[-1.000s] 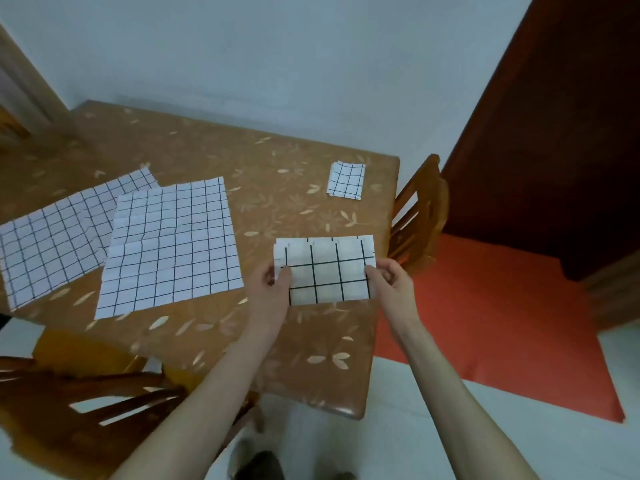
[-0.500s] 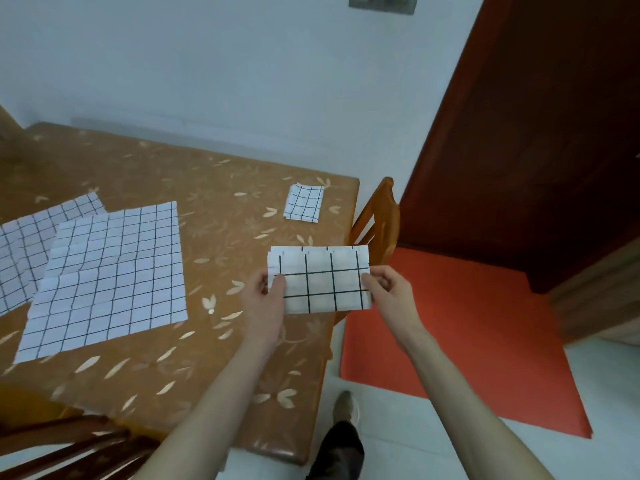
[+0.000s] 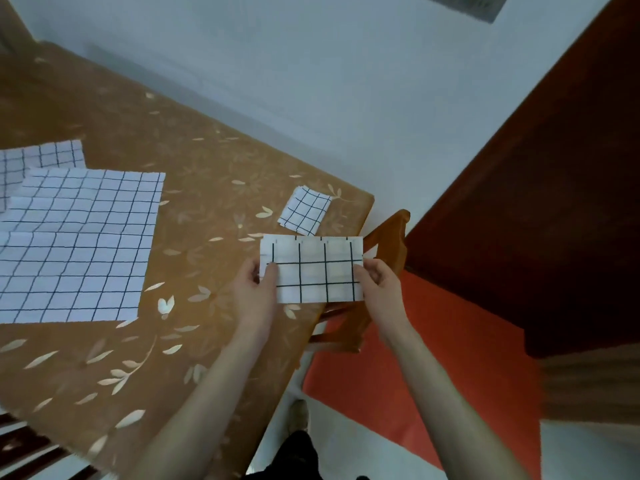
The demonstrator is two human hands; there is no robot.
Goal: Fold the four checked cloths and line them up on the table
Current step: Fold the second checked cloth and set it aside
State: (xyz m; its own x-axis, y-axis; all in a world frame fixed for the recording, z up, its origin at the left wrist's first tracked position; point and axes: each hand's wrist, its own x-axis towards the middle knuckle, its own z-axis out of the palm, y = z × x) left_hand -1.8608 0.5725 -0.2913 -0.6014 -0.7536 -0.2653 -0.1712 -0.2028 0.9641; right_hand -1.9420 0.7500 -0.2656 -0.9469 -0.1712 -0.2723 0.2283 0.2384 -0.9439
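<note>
I hold a partly folded white checked cloth [image 3: 313, 270] as a flat rectangle above the table's right edge. My left hand [image 3: 254, 289] pinches its left side and my right hand [image 3: 379, 284] pinches its right side. Just beyond it, a small folded checked cloth [image 3: 304, 211] lies near the table's far right corner. A large unfolded checked cloth [image 3: 74, 245] is spread flat on the left of the table. Another unfolded checked cloth [image 3: 38, 161] lies partly under it at the far left, cut off by the frame.
The table [image 3: 207, 188] has a brown leaf-patterned cover. A wooden chair [image 3: 384, 244] stands at its right edge over a red floor mat [image 3: 433, 358]. A dark red door [image 3: 536, 202] fills the right. Another chair [image 3: 20, 441] shows at the lower left.
The view has swung and tilted to the right. The held cloth has moved from over the table toward its right edge, nearer the small folded cloth. Both hands keep their grip.
</note>
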